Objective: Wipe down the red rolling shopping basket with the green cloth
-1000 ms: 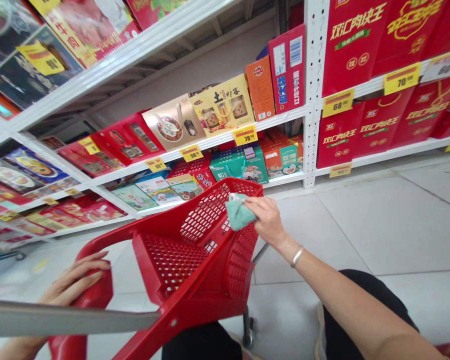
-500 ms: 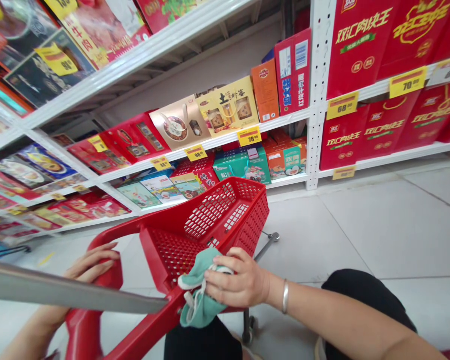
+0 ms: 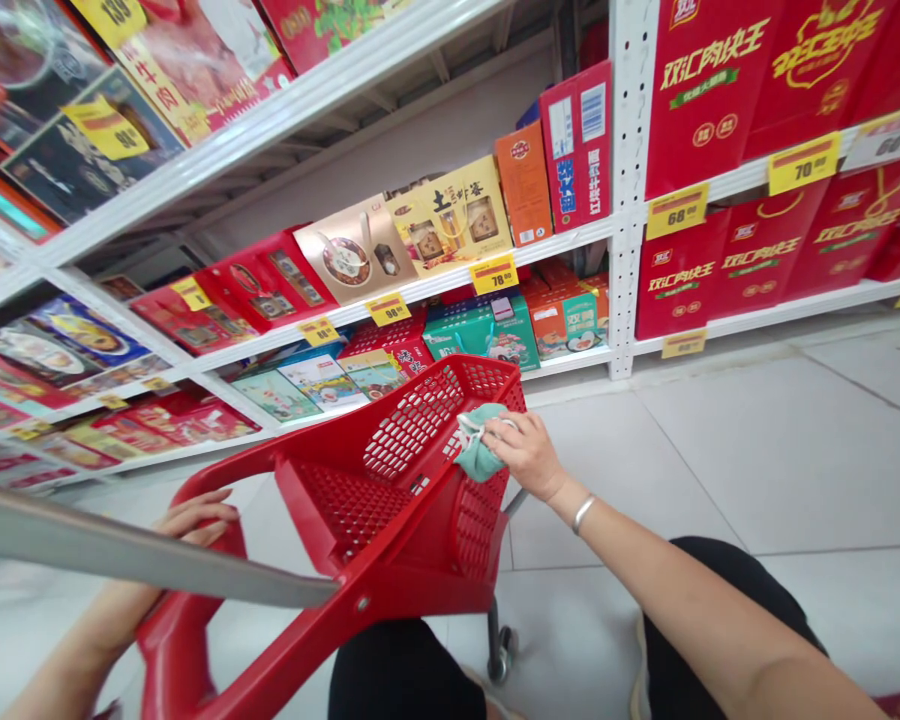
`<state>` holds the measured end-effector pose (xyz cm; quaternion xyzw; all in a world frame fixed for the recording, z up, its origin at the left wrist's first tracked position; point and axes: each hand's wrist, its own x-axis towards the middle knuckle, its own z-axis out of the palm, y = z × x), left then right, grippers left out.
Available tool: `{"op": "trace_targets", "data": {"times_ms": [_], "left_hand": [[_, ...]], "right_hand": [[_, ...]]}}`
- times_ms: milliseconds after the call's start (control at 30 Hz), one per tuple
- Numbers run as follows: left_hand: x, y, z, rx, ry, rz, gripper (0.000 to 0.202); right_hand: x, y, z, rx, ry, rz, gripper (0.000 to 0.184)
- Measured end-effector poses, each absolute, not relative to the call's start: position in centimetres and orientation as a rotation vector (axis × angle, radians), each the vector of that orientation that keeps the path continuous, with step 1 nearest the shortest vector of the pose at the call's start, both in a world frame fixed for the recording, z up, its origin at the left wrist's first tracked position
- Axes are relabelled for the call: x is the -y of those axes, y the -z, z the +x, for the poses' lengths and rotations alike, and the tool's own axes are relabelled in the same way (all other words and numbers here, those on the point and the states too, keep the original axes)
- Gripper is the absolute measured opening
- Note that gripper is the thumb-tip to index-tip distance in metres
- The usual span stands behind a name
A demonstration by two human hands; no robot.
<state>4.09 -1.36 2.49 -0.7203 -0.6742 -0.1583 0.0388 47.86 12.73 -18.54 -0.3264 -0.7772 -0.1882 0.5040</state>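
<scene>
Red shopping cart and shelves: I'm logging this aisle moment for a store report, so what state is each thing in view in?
Left hand: curled on the red plastic cart handle.
Right hand: gripping the crumpled teal cloth.
Crumpled teal cloth: bunched against the basket's inner wall.
Red perforated plastic cart basket: upright on a wheeled frame.
White metal shelving: stocked with boxed goods.
Red gift boxes: standing upright, priced with yellow tags.

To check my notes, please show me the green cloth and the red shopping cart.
green cloth (image 3: 480, 447), head view, middle of the cloth
red shopping cart (image 3: 429, 572), head view, solid red wall of the basket

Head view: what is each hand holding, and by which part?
The right hand holds a teal cloth bunched in its fingers; the left hand grips the side of the red trolley's handle.
</scene>
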Motion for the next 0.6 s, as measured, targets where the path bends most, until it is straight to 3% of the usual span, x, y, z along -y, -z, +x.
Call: {"op": "trace_targets", "data": {"times_ms": [133, 267, 600], "left_hand": [[1.1, -0.9, 3.1, 2.219, 0.977, -2.187, 0.045], [0.1, -0.7, 1.9, 2.289, 0.93, -2.184, 0.045], [-1.3, -0.8, 0.5, 2.251, 0.812, -2.236, 0.038]], "right_hand": [[-14.0, 18.8, 48.9, 1.781, 0.325, -0.997, 0.023], [-12.7, 17.8, 48.4, 1.731, 0.234, -0.936, 0.032], [-6.0, 15.2, 44.4, 1.819, 0.382, -0.484, 0.014]]}}
